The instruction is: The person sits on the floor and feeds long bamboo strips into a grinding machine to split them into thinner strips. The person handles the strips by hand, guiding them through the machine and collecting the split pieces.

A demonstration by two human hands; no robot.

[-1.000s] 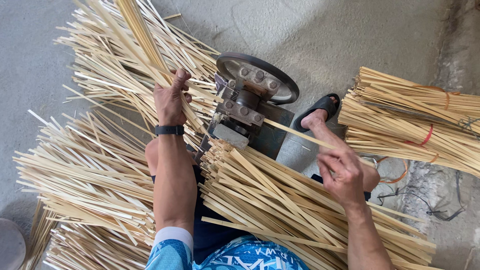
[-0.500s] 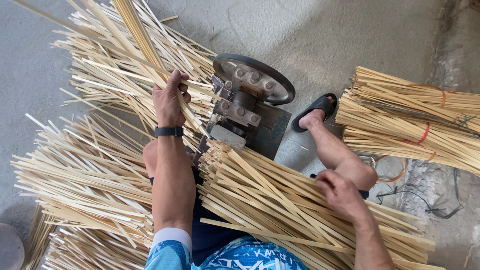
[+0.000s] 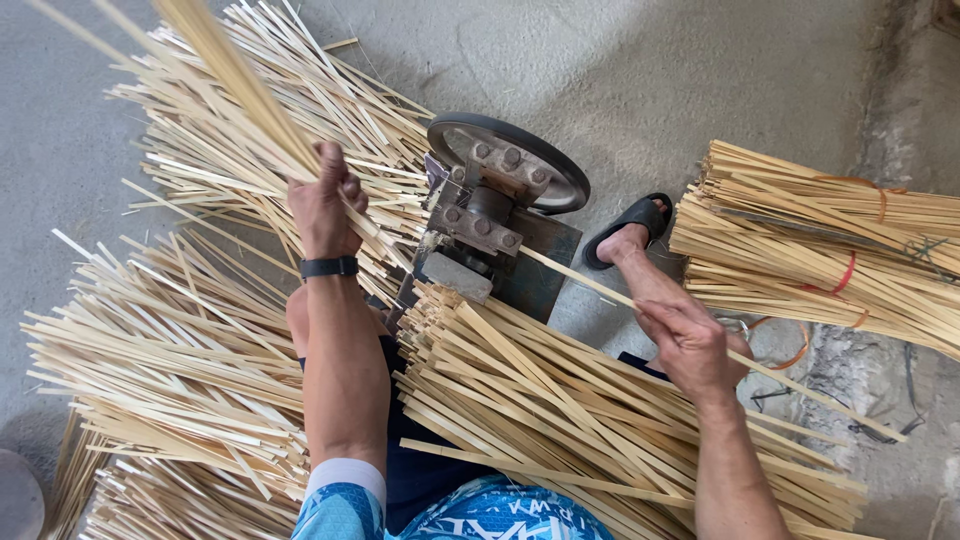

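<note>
My left hand (image 3: pixel 322 205) clenches pale split bamboo strips (image 3: pixel 215 65); right hand (image 3: pixel 690 345) fingers grasp one thin strip (image 3: pixel 580 280), best kept straight toward the grey wheeled splitting machine (image 3: pixel 495 195).

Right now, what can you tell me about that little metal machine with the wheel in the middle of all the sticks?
The small grey metal machine stands on the concrete floor between heaps of pale split bamboo strips. It has a dark round wheel at its far side, bolted roller blocks in the middle and a boxy steel base. A single long bamboo strip enters it from the right, held by the right hand. The left hand grips thin strips beside its other side.
</note>
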